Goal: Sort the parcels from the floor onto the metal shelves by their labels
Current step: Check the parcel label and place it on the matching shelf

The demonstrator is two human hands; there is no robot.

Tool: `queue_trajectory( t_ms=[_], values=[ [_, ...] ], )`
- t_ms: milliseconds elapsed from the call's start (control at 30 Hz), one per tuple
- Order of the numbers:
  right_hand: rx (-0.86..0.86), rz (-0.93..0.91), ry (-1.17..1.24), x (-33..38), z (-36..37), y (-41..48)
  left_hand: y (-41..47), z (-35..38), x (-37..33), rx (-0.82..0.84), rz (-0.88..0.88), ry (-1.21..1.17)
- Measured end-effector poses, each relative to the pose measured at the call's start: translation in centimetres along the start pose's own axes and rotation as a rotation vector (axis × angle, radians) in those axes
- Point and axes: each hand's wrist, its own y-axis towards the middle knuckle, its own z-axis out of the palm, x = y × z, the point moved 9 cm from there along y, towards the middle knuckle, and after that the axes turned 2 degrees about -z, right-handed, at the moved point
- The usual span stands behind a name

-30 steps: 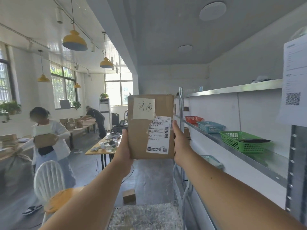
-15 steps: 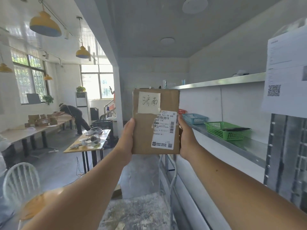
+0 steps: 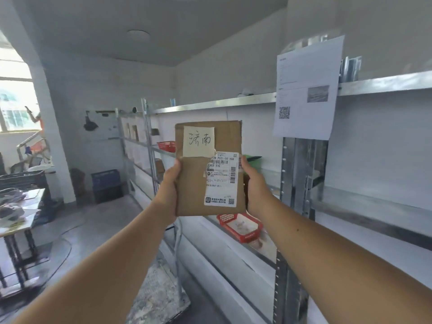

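Note:
I hold a flat brown cardboard parcel (image 3: 194, 183) upright at arm's length, in front of the metal shelves (image 3: 364, 202). It carries a handwritten paper note at its top and a white shipping label at its lower right. My left hand (image 3: 169, 183) grips its left edge and my right hand (image 3: 253, 183) grips its right edge. A red basket (image 3: 240, 226) sits on a lower shelf just under the parcel. Behind the parcel's top right corner, a green basket (image 3: 252, 158) peeks out.
A printed sheet with a QR code (image 3: 306, 90) hangs on the shelf upright (image 3: 289, 206). Another red basket (image 3: 166, 146) stands on a far shelf. Dark crates (image 3: 106, 185) sit by the back wall. A table (image 3: 16, 213) is at the left.
The view has swung right, toward the shelves. The parcel stays upright in both hands, and the lower red basket and far shelving have come into view.

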Motion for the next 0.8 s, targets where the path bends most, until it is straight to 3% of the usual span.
queue_trajectory(
  t_ms=[267, 800],
  values=[
    [-0.088, 0.037, 0.096, 0.9, -6.8, -3.1, -0.5, 7.1, 2.8, 0.126, -0.064, -0.025],
    [-0.254, -0.033, 0.059, 6.1, -16.4, -13.1, -6.9, 17.9, 6.5, 0.31, -0.149, -0.103]
  ],
)
